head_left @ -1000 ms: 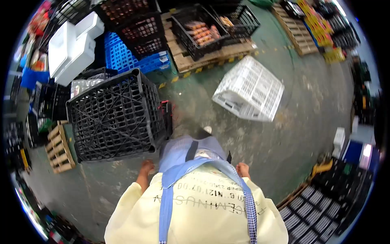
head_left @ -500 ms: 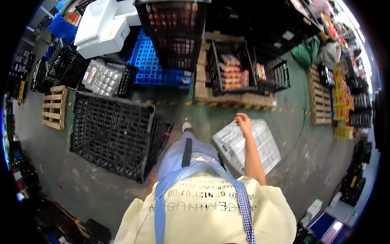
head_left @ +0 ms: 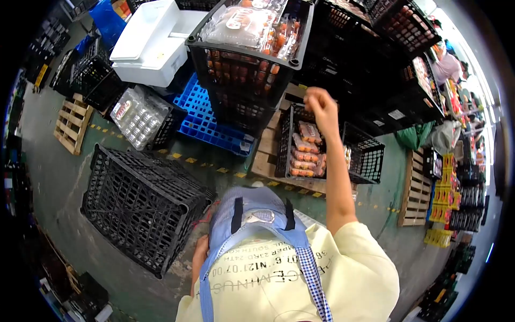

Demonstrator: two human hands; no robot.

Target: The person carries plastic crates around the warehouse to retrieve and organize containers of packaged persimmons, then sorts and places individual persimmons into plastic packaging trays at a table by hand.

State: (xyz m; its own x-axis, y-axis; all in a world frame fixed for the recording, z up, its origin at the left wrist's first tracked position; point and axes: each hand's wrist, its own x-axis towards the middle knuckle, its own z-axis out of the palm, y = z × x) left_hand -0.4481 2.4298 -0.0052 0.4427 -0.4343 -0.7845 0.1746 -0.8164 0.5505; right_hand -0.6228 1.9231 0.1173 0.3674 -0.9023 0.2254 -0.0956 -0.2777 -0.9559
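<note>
My right hand (head_left: 322,106) is raised ahead of me with its fingers curled, above a black crate (head_left: 284,142) of packed orange-red produce (head_left: 306,155) on a wooden pallet. Whether it holds anything is hidden. Low at my left side hangs my left hand (head_left: 200,251), partly behind the apron, its fingers not clearly visible. Near it on the floor lies a tipped black crate (head_left: 139,204). A tall stack of black crates (head_left: 244,75), topped with clear produce packs (head_left: 241,26), stands left of my right hand.
White foam boxes (head_left: 155,48) and a blue plastic pallet (head_left: 206,115) are at the upper left. Dark stacked crates (head_left: 365,80) rise at the upper right. A wooden pallet (head_left: 414,188) and yellow crates (head_left: 442,198) stand further right. A white crate (head_left: 304,217) shows partly beside my body.
I have moved forward, toward the crate stacks. My right hand has risen from over the white crate to above the produce crate. The white crate is now mostly hidden by my body.
</note>
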